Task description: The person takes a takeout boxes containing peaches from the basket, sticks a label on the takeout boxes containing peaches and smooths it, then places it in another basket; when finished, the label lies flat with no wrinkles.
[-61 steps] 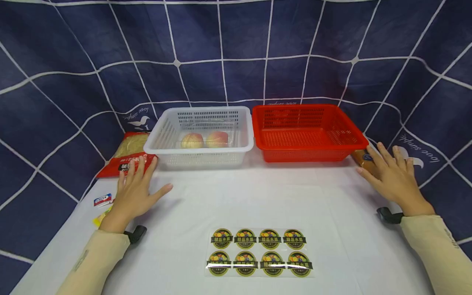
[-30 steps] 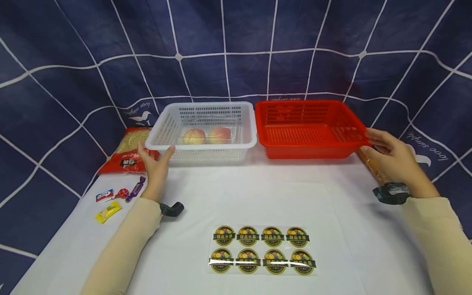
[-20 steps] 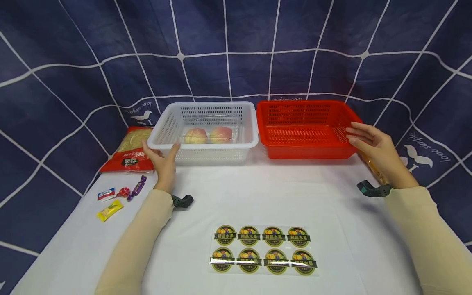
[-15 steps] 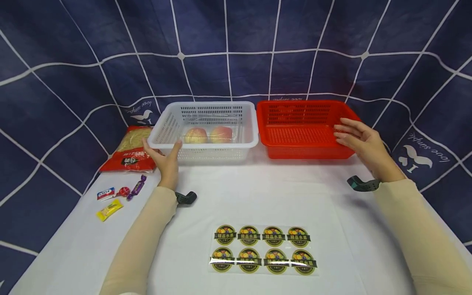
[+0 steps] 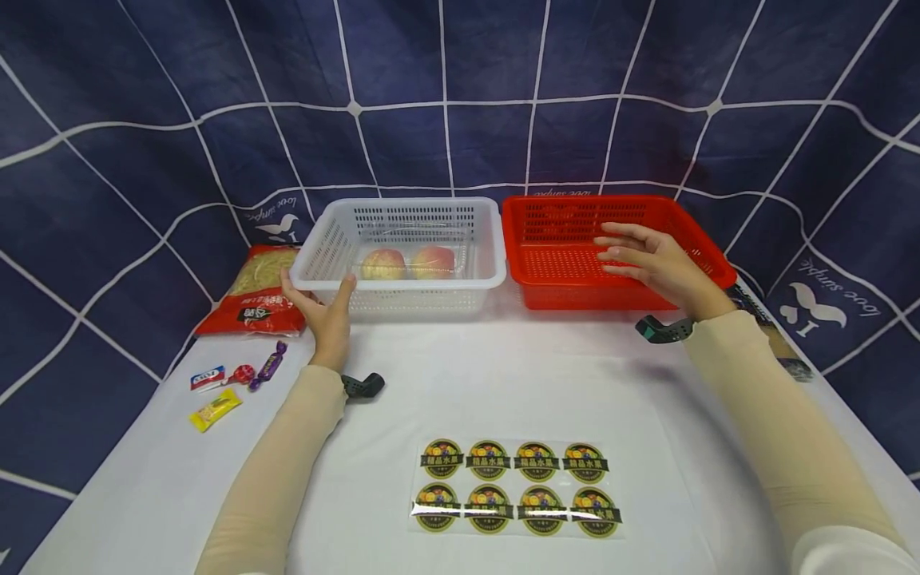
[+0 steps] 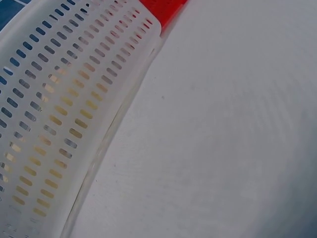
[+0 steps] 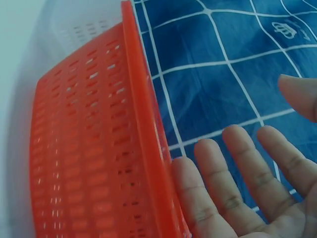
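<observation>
My left hand (image 5: pixel 327 323) is at the near left corner of the white basket (image 5: pixel 402 285), thumb against the front wall and fingers along the left side; its fingers are outside the left wrist view. Inside that basket, two red and yellow fruits (image 5: pixel 383 263) sit in a clear plastic box (image 5: pixel 460 235). Over the red basket (image 5: pixel 568 297) reaches my right hand (image 5: pixel 650 259), fingers spread and holding nothing. In the right wrist view the right hand (image 7: pixel 237 203) shows its palm side, with one fingertip overlapping the red basket's rim.
A sheet of round stickers (image 5: pixel 513 489) lies at the front. Left are a red food bag (image 5: pixel 251 307), a purple candy (image 5: pixel 268 365), a lollipop (image 5: pixel 243 374), a yellow candy (image 5: pixel 216 409) and a small wrapped sweet (image 5: pixel 207 378). Partly hidden packages (image 5: pixel 779 343) lie beyond my right sleeve.
My left hand has come from above the table to the white basket's corner and stayed. My right hand touched the red basket's right corner, then moved left over that basket.
</observation>
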`<state>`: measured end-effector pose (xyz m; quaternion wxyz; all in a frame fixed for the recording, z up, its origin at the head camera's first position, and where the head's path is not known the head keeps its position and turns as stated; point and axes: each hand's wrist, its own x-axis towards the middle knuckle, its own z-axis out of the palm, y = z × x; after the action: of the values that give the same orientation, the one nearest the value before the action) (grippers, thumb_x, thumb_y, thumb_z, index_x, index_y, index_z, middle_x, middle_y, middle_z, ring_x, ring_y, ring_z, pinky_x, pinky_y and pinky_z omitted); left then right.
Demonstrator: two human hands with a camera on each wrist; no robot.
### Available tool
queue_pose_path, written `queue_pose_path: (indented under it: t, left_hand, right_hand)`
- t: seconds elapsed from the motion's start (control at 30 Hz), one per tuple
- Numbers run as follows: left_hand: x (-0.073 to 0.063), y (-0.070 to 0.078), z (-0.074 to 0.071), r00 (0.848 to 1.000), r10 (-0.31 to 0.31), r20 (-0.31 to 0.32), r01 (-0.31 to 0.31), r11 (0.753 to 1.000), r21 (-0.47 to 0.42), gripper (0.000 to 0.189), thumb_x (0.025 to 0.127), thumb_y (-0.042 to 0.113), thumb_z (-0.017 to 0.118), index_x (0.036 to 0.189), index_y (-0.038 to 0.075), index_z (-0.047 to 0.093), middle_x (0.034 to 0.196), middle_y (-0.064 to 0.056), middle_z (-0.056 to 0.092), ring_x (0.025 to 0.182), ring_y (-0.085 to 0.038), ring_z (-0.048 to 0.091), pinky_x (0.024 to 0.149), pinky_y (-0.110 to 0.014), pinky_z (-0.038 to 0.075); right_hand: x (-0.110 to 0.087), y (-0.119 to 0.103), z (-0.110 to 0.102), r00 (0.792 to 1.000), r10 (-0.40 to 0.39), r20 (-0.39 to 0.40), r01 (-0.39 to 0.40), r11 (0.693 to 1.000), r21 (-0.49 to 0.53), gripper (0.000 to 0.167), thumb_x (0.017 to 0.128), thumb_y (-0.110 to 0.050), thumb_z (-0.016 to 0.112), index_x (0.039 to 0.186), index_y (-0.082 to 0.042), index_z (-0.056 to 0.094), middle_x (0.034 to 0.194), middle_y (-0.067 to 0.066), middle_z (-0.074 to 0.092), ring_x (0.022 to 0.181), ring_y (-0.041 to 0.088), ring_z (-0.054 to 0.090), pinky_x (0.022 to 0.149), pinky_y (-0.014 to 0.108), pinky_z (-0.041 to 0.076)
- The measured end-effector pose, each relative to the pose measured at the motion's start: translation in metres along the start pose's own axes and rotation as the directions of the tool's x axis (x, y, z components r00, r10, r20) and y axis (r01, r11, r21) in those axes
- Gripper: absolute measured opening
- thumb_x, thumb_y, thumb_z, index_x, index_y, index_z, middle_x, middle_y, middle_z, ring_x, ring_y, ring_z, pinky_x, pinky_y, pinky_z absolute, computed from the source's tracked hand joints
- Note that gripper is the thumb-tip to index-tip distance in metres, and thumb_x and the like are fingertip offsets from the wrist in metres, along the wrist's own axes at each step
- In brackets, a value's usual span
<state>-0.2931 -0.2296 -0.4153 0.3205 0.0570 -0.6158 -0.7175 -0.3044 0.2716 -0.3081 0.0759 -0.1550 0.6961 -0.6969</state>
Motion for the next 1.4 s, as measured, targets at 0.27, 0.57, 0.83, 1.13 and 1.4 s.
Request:
queue_pose_path:
  t: [0.27,0.57,0.83,1.13,1.4]
  left_hand:
    - [-0.002,0.000,-0.001,1.000,0.021,0.007,-0.021,1.000,-0.001,0.109,0.100,0.016,0.078,0.171,0.027,-0.005,0.172,-0.001,0.029,0.156,-0.015,0.032,0.131,-0.025,0.018]
    - [0.001,-0.005,-0.003,1.000,0.028,0.009,-0.028,1.000,0.004,0.108,0.101,0.016,0.077,0.171,0.025,-0.005,0.172,-0.001,0.028,0.157,-0.015,0.030,0.131,-0.026,0.018]
    - [0.002,-0.006,-0.002,0.999,0.042,0.010,-0.042,0.999,-0.028,0.109,0.099,0.012,0.077,0.171,0.021,-0.005,0.173,-0.004,0.026,0.158,-0.022,0.030,0.131,-0.028,0.021]
    - [-0.001,-0.001,0.000,0.999,0.044,0.022,-0.043,0.999,-0.011,0.108,0.100,0.015,0.077,0.171,0.024,-0.005,0.173,-0.003,0.027,0.158,-0.020,0.031,0.130,-0.025,0.021]
    - [-0.001,-0.003,-0.001,0.998,0.056,0.025,-0.056,0.998,-0.012,0.106,0.101,0.016,0.077,0.170,0.023,-0.003,0.172,-0.005,0.028,0.158,-0.021,0.031,0.130,-0.026,0.021]
  right_hand:
    - [0.030,-0.004,0.021,0.992,0.104,0.067,-0.094,0.986,-0.137,0.054,0.109,-0.011,0.065,0.159,-0.005,0.049,0.139,0.002,0.069,0.116,0.016,0.072,0.100,0.033,0.060]
    - [0.063,-0.004,0.046,0.984,0.127,0.124,-0.113,0.987,-0.112,0.056,0.109,-0.007,0.062,0.162,-0.001,0.044,0.151,0.016,0.059,0.117,0.021,0.073,0.104,0.036,0.059]
    - [0.085,-0.003,0.072,0.982,0.109,0.152,-0.099,0.993,-0.068,0.051,0.110,-0.005,0.058,0.160,0.002,0.046,0.147,0.018,0.062,0.122,0.029,0.070,0.102,0.036,0.060]
    - [0.105,0.001,0.099,0.978,0.129,0.163,-0.121,0.991,-0.058,0.052,0.111,-0.007,0.058,0.161,0.001,0.046,0.160,0.027,0.049,0.129,0.035,0.064,0.110,0.042,0.055]
    - [0.122,-0.002,0.122,0.969,0.186,0.163,-0.172,0.980,-0.098,0.053,0.111,-0.009,0.059,0.161,0.002,0.044,0.165,0.025,0.044,0.109,0.017,0.069,0.103,0.033,0.058]
